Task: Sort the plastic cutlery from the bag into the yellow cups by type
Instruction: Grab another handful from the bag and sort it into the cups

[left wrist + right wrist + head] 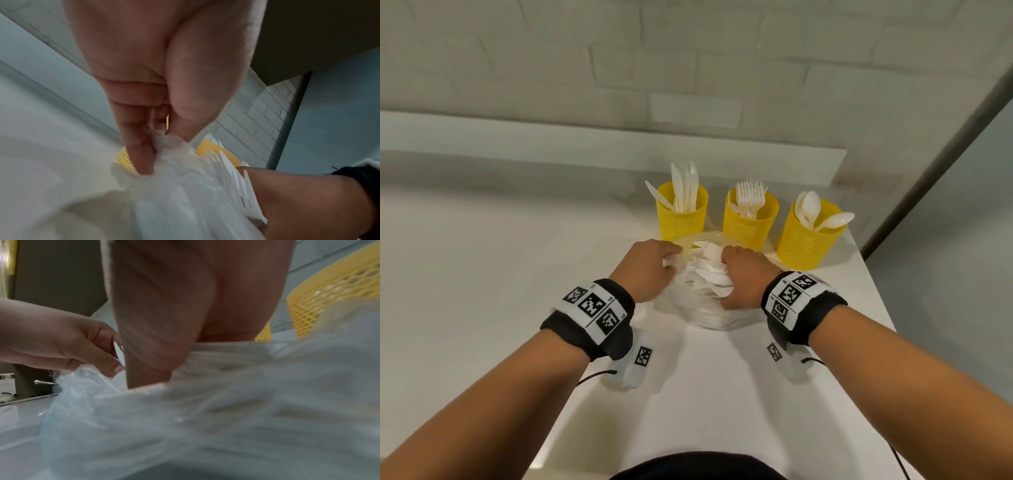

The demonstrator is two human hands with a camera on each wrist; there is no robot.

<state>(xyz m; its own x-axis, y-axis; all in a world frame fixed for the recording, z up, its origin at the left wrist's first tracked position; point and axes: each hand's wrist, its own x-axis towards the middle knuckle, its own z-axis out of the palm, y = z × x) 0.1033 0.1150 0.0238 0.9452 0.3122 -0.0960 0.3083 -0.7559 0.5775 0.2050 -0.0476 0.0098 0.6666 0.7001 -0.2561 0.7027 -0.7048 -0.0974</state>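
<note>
Three yellow mesh cups stand in a row at the back: knives (682, 214), forks (750, 221), spoons (809, 240). In front of them lies a clear plastic bag (705, 317) of white cutlery (714, 270). My left hand (671, 260) pinches a bunched bit of the bag's left rim (164, 142) between thumb and fingers. My right hand (726, 277) reaches into the bag's mouth and curls round a bundle of cutlery; white forks (244, 191) lie against it. In the right wrist view the bag (205, 426) hides the right hand's (164, 321) fingertips.
The white table (482, 274) ends close to the right of the spoon cup, with a drop beyond. A low ledge (585, 144) and a tiled wall run behind the cups. Both wrists carry black bands with marker tags.
</note>
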